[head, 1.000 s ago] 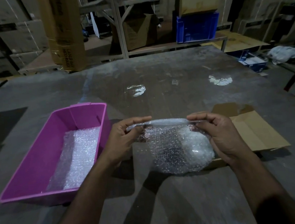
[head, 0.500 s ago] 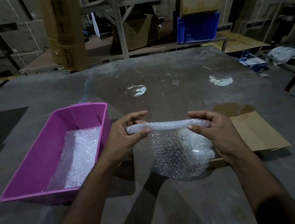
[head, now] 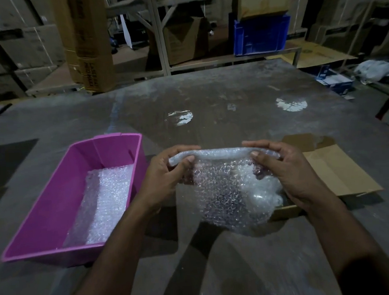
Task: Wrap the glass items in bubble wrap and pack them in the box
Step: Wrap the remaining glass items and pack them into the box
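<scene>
At the centre of the frame, two bare hands hold one sheet of clear bubble wrap [head: 227, 191], its top edge rolled into a soft, knobbly tube that runs between them. The left hand [head: 165, 173] pinches the tube's left end between thumb and curled fingers [head: 184, 148]; the right hand [head: 283, 168] grips the right end the same way, fingers folded over the top. Below the roll the wrap hangs as a crinkled, glinting pouch; whether glass lies inside cannot be told.

At centre left, one rectangular magenta plastic box [head: 53, 205] sits on the dull grey, scuffed counter [head: 231, 93], with one flat piece of bubble wrap lining [head: 100, 201] its floor. At centre right lies one flattened brown cardboard piece [head: 339, 170], matte and creased, partly under the right hand. Two shiny round patches glint on the counter in the upper middle. One blue plastic crate [head: 261, 35] stands on a shelf at upper right.
</scene>
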Motion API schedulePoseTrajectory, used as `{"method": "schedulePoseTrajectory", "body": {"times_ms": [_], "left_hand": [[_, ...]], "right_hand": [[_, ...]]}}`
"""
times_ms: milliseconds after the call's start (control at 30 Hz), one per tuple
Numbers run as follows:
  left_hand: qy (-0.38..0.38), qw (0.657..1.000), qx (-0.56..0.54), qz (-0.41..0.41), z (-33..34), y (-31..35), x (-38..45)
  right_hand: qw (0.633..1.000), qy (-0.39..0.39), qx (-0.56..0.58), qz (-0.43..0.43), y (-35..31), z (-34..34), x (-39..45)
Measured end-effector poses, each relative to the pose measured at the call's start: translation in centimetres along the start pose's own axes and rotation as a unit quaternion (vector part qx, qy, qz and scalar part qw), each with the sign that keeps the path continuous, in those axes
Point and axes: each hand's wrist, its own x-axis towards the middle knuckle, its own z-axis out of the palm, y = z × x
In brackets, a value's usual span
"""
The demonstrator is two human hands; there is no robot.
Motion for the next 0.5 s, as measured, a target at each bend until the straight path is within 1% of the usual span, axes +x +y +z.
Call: {"method": "schedulePoseTrajectory", "body": {"times_ms": [133, 333, 500], "left_hand": [[-0.016, 1.000, 0.002, 0.012, 0.0, 0.5, 0.4], [-0.017, 0.998, -0.056, -0.026, 0.8, 0.8, 0.2], [0.000, 1.000, -0.007, 0.018, 1.2, 1.4, 1.3]], "right_hand": [[0.999, -0.014, 0.028, 0.016, -0.2, -0.6, 0.2], [0.999, -0.025, 0.010, 0.021, -0.3, -1.0, -0.2], [1.000, 0.000, 0.018, 0.005, -0.9, -1.6, 0.6]]}}
